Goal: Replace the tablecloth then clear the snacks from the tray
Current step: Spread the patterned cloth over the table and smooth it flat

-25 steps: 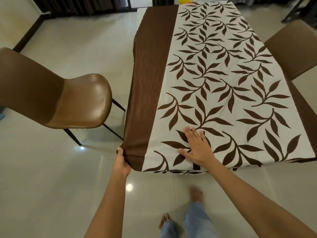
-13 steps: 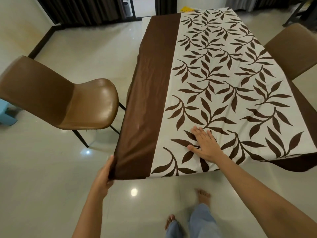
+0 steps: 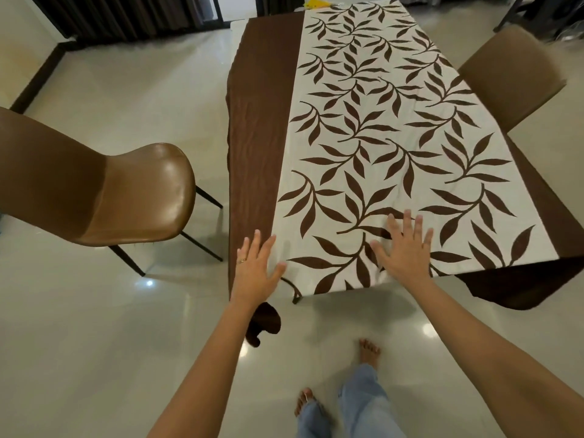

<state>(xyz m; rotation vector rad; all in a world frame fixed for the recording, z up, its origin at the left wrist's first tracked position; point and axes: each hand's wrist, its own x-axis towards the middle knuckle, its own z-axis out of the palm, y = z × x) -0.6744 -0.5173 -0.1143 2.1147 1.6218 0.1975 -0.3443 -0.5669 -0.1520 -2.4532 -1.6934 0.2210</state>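
- Head view: the tablecloth [image 3: 363,128] lies spread over the counter [image 3: 236,24], of which only a pale far-left corner shows.
- The cloth has a cream middle panel with brown leaf print and plain brown borders along both long sides.
- The left border shows light wrinkles. One brown corner [image 3: 265,324] hangs below the near edge, under the left wrist.
- The left hand [image 3: 256,270] rests palm down near the near-left corner, across the seam between the brown border and the leaf panel. Its fingers [image 3: 252,245] are straight and spread, gripping nothing. One finger carries a ring [image 3: 242,260].
- The right hand [image 3: 406,251] rests palm down on the leaf panel close to the near edge. Its fingers [image 3: 407,222] are straight and fanned out, gripping nothing.
- A brown chair [image 3: 126,197] stands left of the counter, apart from it. A second chair [image 3: 512,74] stands at the right side.
- A yellow item [image 3: 313,1] shows at the far end; its kind cannot be told.
- Bare feet and light jeans [image 3: 363,403] stand on the glossy floor [image 3: 110,343].
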